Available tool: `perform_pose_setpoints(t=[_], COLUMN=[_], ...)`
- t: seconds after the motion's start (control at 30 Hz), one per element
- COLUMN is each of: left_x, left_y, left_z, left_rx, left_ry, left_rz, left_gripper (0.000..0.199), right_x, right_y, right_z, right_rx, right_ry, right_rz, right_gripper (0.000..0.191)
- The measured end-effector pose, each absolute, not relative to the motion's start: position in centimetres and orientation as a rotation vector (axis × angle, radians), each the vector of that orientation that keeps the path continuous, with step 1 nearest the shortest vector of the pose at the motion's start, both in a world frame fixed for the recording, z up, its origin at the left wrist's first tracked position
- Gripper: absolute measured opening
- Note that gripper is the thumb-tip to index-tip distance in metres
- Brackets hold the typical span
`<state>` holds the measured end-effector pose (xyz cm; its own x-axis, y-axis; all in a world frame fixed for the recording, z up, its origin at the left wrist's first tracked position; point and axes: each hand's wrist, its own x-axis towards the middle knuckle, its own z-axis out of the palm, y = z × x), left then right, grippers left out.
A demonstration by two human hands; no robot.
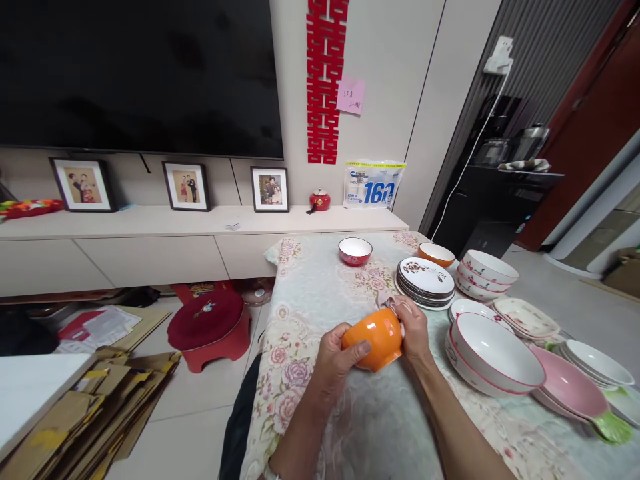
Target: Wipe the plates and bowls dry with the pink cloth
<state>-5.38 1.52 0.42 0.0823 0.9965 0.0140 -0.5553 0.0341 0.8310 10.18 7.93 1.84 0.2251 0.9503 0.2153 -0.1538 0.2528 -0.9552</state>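
Observation:
An orange bowl [374,339] is held tilted above the flowered tablecloth, its foot ring toward me. My left hand [336,359] grips its left side, thumb lying across the outer wall. At the bowl's far right side, my right hand [413,327] is closed on a pinkish cloth [389,300] that bunches over the rim. The bowl's inside faces away and is hidden. Farther back on the table stands a red bowl [355,252] with a white inside. Just right of my right hand sits a stack of dark-rimmed plates [425,277].
Along the table's right side are another orange bowl [437,253], stacked flowered bowls [485,275], large white bowls [500,353] and pink dishes [570,383]. A red stool [210,327] and flattened cardboard [95,407] lie left of the table. A cabinet [150,247] runs behind.

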Motion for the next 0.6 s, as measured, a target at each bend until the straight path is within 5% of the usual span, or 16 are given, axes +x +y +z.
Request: perform_pose_setpoints(t=[0.33, 0.6], left_x=[-4.7, -4.5], left_y=[2.0, 1.8], left_z=[-0.2, -0.2], left_rx=[0.693, 0.612], left_ry=[0.704, 0.633], left_rz=[1.565, 1.506], left_gripper=[0.029, 0.033], right_x=[7.3, 9.1], right_y=[5.4, 8.6], right_z=[2.8, 0.4], right_rx=[-0.736, -0.880], right_ry=[-1.857, -1.012], right_rz=[0.296, 1.125], right_gripper=[0.027, 0.034])
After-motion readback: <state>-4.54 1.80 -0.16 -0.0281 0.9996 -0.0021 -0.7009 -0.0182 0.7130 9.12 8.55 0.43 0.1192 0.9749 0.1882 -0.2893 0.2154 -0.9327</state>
